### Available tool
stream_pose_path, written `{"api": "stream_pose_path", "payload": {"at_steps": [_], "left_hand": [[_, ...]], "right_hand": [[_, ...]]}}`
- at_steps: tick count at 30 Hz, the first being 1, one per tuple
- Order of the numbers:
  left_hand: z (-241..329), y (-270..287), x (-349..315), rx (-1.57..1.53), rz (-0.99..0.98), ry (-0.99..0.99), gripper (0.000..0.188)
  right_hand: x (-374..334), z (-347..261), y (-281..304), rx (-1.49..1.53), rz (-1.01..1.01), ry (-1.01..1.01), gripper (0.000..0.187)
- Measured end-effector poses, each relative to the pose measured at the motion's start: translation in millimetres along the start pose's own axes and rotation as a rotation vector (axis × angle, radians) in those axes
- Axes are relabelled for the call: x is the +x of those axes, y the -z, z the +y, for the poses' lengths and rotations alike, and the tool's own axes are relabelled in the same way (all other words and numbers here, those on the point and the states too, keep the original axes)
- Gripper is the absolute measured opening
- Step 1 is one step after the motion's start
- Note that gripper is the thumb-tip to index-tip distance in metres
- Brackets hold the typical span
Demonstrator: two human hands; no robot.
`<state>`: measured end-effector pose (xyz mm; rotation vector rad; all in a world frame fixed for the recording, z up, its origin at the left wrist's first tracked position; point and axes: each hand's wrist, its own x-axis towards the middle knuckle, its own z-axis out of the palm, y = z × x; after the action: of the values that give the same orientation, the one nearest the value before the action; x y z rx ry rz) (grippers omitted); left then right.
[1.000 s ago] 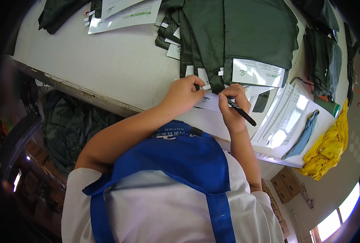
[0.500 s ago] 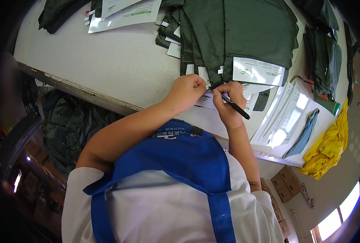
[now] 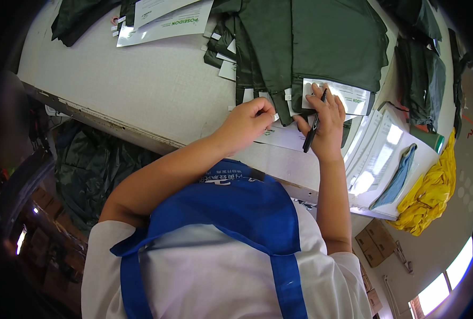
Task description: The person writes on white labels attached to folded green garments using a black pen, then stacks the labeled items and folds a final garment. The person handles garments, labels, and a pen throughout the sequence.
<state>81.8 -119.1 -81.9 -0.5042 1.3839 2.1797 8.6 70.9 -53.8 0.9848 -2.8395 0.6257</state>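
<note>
Black marker (image 3: 312,132): likely light, rigid; grip mid-barrel. Right hand (image 3: 328,114) holds it between spread fingers by green garments (image 3: 337,42); left hand (image 3: 251,121) pinches white tag (image 3: 275,117) beside them.

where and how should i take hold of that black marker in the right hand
Probably pinch the black marker by its lower end, coming from the wearer's body side: it slants across the right hand, and that slim end sticks out free, while the upper part lies against the hand.
</note>
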Motion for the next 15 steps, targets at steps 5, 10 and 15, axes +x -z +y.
{"api": "stream_pose_path", "payload": {"at_steps": [5,10,15], "left_hand": [[5,-2,13,-0.285,0.096,0.023,0.011],[31,-6,32,-0.312,0.138,0.015,0.024],[46,-12,41,-0.139,0.290,0.108,0.036]], "right_hand": [[-1,15,-4,-0.019,-0.011,0.163,0.025],[-4,18,-7,0.175,0.147,0.099,0.025],[-11,18,-11,0.371,0.176,0.123,0.029]]}}
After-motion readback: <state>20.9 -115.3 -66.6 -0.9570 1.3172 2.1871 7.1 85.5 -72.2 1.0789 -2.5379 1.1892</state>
